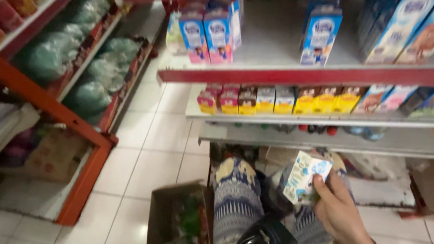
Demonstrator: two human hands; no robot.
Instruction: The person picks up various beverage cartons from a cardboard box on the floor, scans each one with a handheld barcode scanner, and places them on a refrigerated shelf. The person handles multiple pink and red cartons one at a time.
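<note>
Near us, our right hand (340, 213) grips a small milk carton (305, 176), front turned up, below the stocked shelves (301, 72); left hand unseen.

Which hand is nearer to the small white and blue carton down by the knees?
Right. The right hand grips the small carton, fingers wrapped round its lower edge. The left hand is out of view, so its distance cannot be told.
</note>
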